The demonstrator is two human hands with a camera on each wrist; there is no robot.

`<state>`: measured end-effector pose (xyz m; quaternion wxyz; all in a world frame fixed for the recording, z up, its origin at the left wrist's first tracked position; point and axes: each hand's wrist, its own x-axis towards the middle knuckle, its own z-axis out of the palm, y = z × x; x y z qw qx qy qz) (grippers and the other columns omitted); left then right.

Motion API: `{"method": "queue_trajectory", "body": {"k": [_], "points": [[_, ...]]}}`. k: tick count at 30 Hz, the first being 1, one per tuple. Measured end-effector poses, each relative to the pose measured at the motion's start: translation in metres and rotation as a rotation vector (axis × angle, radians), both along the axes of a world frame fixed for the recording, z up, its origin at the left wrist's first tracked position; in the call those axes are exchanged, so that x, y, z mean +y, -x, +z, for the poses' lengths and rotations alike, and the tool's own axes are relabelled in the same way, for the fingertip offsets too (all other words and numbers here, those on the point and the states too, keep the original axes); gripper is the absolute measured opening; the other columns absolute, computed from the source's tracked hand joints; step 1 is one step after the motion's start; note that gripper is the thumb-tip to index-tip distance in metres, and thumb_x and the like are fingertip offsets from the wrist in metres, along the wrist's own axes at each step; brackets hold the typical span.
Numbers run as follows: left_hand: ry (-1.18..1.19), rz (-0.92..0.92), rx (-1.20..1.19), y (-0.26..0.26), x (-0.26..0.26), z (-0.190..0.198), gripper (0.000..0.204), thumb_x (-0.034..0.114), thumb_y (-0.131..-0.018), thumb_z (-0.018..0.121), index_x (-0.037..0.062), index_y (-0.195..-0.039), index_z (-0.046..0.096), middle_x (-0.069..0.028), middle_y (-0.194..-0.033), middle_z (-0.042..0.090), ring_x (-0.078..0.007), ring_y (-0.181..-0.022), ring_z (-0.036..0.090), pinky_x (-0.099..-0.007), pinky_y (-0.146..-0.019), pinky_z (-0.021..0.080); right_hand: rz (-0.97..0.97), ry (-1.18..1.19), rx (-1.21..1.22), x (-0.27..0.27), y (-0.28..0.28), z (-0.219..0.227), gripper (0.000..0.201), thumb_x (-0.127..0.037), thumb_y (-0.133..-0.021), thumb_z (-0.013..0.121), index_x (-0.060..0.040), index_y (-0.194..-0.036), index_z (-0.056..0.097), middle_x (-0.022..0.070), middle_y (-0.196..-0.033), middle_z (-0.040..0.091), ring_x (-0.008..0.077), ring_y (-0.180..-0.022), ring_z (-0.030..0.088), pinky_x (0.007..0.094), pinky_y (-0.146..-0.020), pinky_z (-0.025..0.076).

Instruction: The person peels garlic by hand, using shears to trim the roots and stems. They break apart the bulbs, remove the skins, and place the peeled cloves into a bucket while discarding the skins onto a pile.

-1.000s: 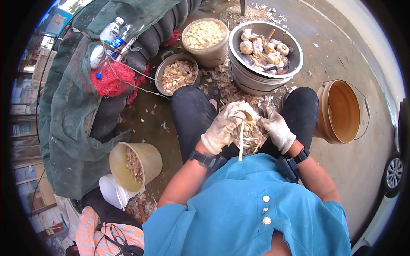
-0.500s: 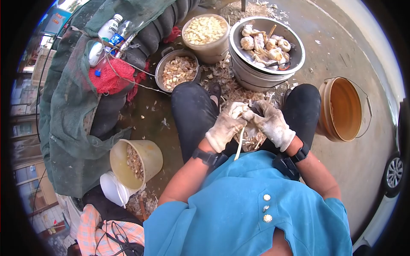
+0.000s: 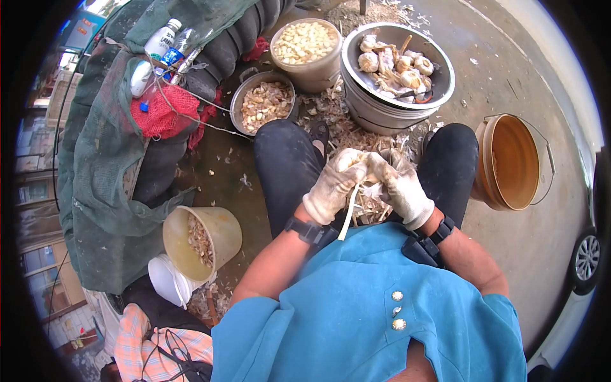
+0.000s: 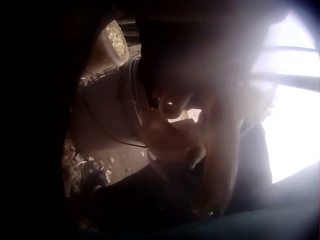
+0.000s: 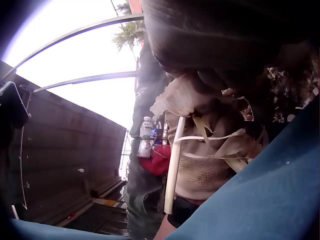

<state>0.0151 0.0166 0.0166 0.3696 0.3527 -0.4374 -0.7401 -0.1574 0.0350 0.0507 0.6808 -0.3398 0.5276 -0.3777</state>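
Observation:
Both hands wear pale, soiled work gloves and meet between the knees over a garlic bulb, largely hidden by the fingers. The left hand [image 3: 334, 188] grips the bulb from its side, fingers curled round it. The right hand [image 3: 407, 194] pinches at the bulb from the other side, fingertips close to those of the left. A long pale garlic stem [image 3: 349, 213] hangs down toward the blue shirt. In the right wrist view, papery garlic skin [image 5: 175, 97] flares out above the stem, with loose strips beside it. The left wrist view is dark, its fingers only dimly outlined.
Ahead, a metal basin [image 3: 445, 70] of garlic bulbs [image 3: 410, 79] sits on a bucket. Nearby stand a tub of peeled cloves [image 3: 305, 44] and a pot [image 3: 238, 114] of cloves and skins. A brown bucket [image 3: 515, 165] lies right; a cream bucket [image 3: 226, 239] lies left.
The hands shift slightly and close together over the bulb, the right fingers moving in against the left. The hanging stem swings left toward the shirt. The containers stay put.

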Motion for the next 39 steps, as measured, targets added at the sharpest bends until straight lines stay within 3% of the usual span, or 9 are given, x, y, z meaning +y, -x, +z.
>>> {"method": "queue_trajectory", "body": {"k": [4, 6, 9, 16, 19, 29, 31, 34, 39], "points": [[-0.021, 0.043, 0.041, 0.003, 0.002, -0.01, 0.039, 0.031, -0.094, 0.063, 0.0029, -0.118, 0.055, -0.0033, -0.104, 0.061, -0.0098, -0.094, 0.06, -0.0248, -0.082, 0.05, -0.008, -0.031, -0.073, 0.001, 0.001, 0.0, 0.031, -0.038, -0.098, 0.056, -0.0091, -0.108, 0.054, -0.0063, -0.071, 0.049, 0.0006, -0.049, 0.036, 0.0176, -0.043, 0.028], [0.004, 0.046, 0.054, 0.003, 0.002, -0.005, 0.039, 0.032, -0.094, 0.062, 0.0028, -0.119, 0.054, -0.0034, -0.102, 0.062, -0.0097, -0.093, 0.061, -0.0245, -0.082, 0.05, -0.042, -0.219, -0.533, 0.001, 0.004, -0.012, 0.022, -0.036, -0.101, 0.051, -0.0145, -0.101, 0.055, -0.0058, -0.07, 0.051, 0.0014, -0.048, 0.035, 0.0176, -0.042, 0.025], [0.056, 0.047, 0.013, 0.001, -0.002, -0.002, 0.039, 0.033, -0.095, 0.06, 0.0025, -0.119, 0.053, -0.0045, -0.099, 0.063, -0.0113, -0.092, 0.062, -0.0259, -0.082, 0.051, -0.031, -0.215, -0.732, 0.0, 0.005, -0.015, 0.023, -0.039, -0.101, 0.048, -0.0178, -0.097, 0.054, -0.0066, -0.067, 0.046, 0.0028, -0.047, 0.031, 0.0187, -0.042, 0.022], [-0.137, -0.074, 0.446, -0.001, -0.004, -0.018, 0.044, 0.031, -0.094, 0.059, 0.0003, -0.124, 0.051, -0.0126, -0.108, 0.065, -0.0233, -0.096, 0.065, -0.0369, -0.086, 0.053, 0.092, -0.121, -0.707, -0.002, 0.017, -0.013, 0.028, -0.039, -0.1, 0.052, -0.0114, -0.104, 0.055, -0.0044, -0.073, 0.051, 0.0041, -0.054, 0.037, 0.0191, -0.046, 0.027], [-0.242, -0.118, 0.525, 0.003, -0.005, 0.024, 0.048, 0.031, -0.092, 0.06, -0.0008, -0.127, 0.049, -0.0146, -0.11, 0.065, -0.0249, -0.097, 0.065, -0.039, -0.086, 0.054, 0.052, -0.051, -0.566, -0.001, 0.014, 0.001, 0.032, -0.04, -0.099, 0.052, -0.0098, -0.111, 0.055, -0.0042, -0.078, 0.054, 0.0034, -0.055, 0.038, 0.0181, -0.048, 0.028], [-0.06, 0.074, 0.26, 0.001, -0.006, 0.004, 0.047, 0.032, -0.093, 0.057, 0.0014, -0.127, 0.05, -0.0119, -0.12, 0.058, -0.0203, -0.107, 0.059, -0.0323, -0.091, 0.05, 0.182, -0.116, -0.845, -0.001, 0.021, -0.016, 0.051, -0.046, -0.099, 0.049, -0.0065, -0.131, 0.05, -0.0017, -0.09, 0.06, 0.0036, -0.055, 0.042, 0.0169, -0.049, 0.032], [0.046, 0.118, 0.197, 0.002, -0.005, 0.0, 0.046, 0.036, -0.095, 0.052, -0.0008, -0.123, 0.053, -0.007, -0.111, 0.06, -0.0147, -0.104, 0.058, -0.0281, -0.093, 0.045, 0.209, -0.132, -0.904, -0.003, 0.025, -0.025, 0.049, -0.046, -0.099, 0.05, -0.0069, -0.129, 0.051, -0.0011, -0.091, 0.061, 0.0043, -0.058, 0.045, 0.0173, -0.05, 0.034], [-0.102, 0.099, 0.345, -0.001, -0.006, -0.013, 0.049, 0.03, -0.09, 0.062, 0.0025, -0.129, 0.049, -0.0138, -0.128, 0.056, -0.0233, -0.117, 0.056, -0.0363, -0.1, 0.045, 0.175, -0.183, -0.864, -0.003, 0.024, -0.015, 0.045, -0.045, -0.098, 0.051, -0.008, -0.123, 0.053, 0.0007, -0.093, 0.062, 0.0066, -0.065, 0.053, 0.019, -0.053, 0.039], [0.137, 0.129, -0.031, -0.003, -0.008, -0.003, 0.048, 0.03, -0.09, 0.065, 0.0025, -0.127, 0.052, -0.0033, -0.114, 0.057, -0.0147, -0.106, 0.055, -0.0311, -0.094, 0.046, 0.025, -0.285, -0.82, -0.004, 0.026, -0.012, 0.035, -0.041, -0.097, 0.056, -0.0106, -0.114, 0.055, 0.0021, -0.095, 0.062, 0.0112, -0.078, 0.061, 0.0225, -0.058, 0.044]]}}
